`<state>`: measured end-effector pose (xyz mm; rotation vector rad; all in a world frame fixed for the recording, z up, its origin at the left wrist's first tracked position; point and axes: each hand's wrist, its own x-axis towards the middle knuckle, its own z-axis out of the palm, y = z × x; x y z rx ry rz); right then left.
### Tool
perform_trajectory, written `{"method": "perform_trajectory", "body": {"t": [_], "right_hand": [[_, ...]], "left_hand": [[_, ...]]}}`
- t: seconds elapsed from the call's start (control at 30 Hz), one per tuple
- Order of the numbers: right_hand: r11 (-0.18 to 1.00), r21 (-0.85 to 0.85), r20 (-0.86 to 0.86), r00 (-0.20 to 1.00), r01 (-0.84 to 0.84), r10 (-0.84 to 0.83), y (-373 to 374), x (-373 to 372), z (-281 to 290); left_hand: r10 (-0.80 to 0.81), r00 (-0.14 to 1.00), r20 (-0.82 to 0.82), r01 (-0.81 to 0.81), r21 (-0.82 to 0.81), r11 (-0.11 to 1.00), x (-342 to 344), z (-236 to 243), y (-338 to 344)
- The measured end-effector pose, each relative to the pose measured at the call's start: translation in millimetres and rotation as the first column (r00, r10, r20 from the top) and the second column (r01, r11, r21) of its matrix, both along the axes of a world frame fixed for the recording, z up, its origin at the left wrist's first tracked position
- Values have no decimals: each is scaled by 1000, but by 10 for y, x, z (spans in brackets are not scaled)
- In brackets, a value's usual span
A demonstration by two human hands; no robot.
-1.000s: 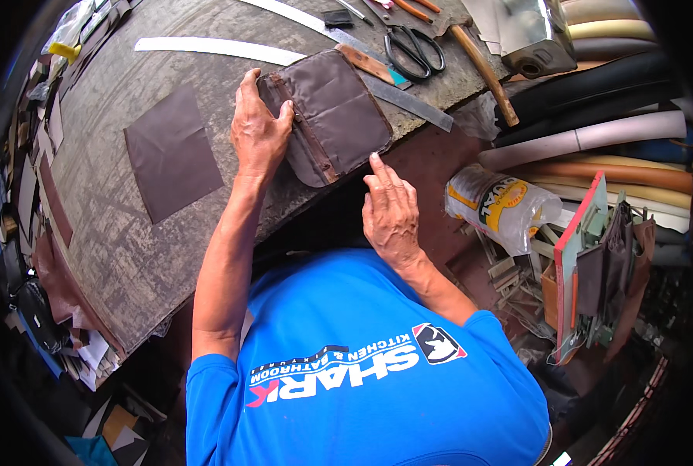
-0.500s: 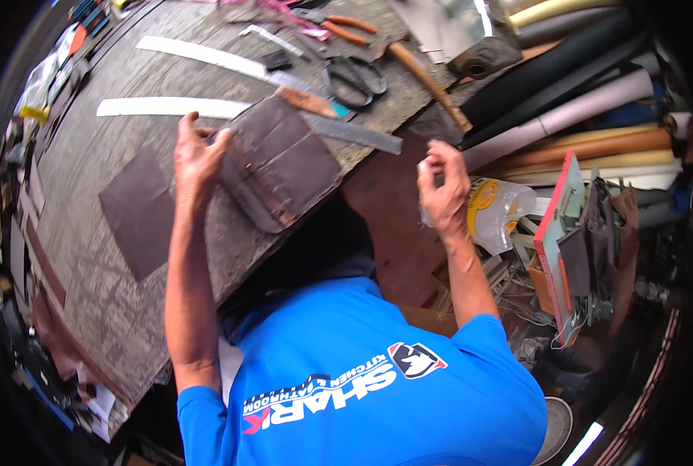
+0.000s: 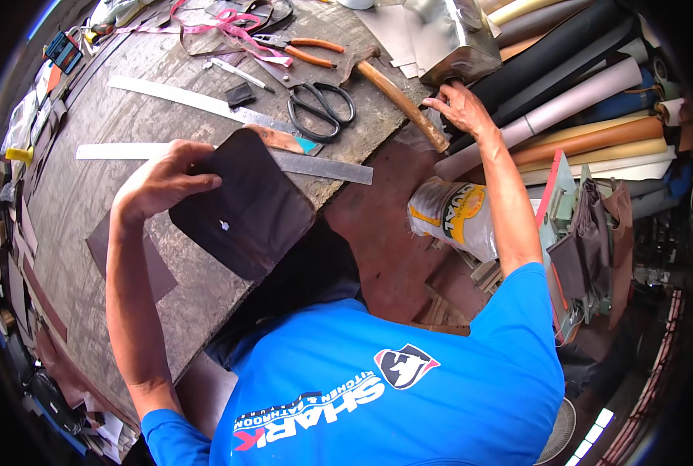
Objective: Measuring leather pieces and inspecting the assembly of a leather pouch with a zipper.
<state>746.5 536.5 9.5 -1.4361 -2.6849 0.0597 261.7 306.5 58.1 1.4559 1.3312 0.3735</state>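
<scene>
1. The table [image 3: 59,203] is largest, its near edge slanting up past the person's knees toward the right corner.
2. Beyond that right corner lie long rolls [image 3: 575,111] of sheet material, stacked on one another.
3. The brown pouch [image 3: 245,208] is at the near edge, tilted, its lower corner reaching past the edge. A moment ago its zipped face was up; now a plain dark face with a small white spot shows, so the zip side is out of sight.
4. The metal can [image 3: 456,37] lies by the right corner, its dark round mouth toward the person.
5. A flat brown sheet [image 3: 133,258] lies left of the pouch, partly behind the left forearm.
6. The hammer [image 3: 397,93] points its handle over the near edge, just short of the can; the scissors [image 3: 309,116] lie left of it.
7. The left hand [image 3: 160,180] is clamped on the pouch's upper left edge, thumb on the dark face.
8. The right hand [image 3: 464,109] has left the pouch for the can's mouth, fingertips partly hidden; whether they grip it I cannot tell. The pouch now seems to depend on the left hand alone.
</scene>
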Motion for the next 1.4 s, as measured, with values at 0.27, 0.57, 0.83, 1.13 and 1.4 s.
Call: {"method": "perform_trajectory", "body": {"t": [0.27, 0.57, 0.83, 1.13, 1.4], "right_hand": [[996, 80, 73, 997, -46, 40, -239, -65, 129], [995, 97, 9, 1000, -14, 13, -154, 197, -12], [597, -667, -739, 501, -446, -451, -1959, -1072, 326], [614, -659, -737, 536, -433, -413, -2305, -1536, -241], [832, -436, -777, 610, -343, -156, -2488, -1420, -250]], "left_hand": [[583, 569, 580, -681, -65, 730, 329, -179, -825], [739, 465, 488, -825, -66, 562, 664, -704, -1212], [755, 424, 500, -858, -45, 511, 851, -723, -1358], [741, 422, 522, -865, -11, 502, 878, -786, -1381], [740, 513, 436, -857, 206, 473, 972, -759, -1443]]}}
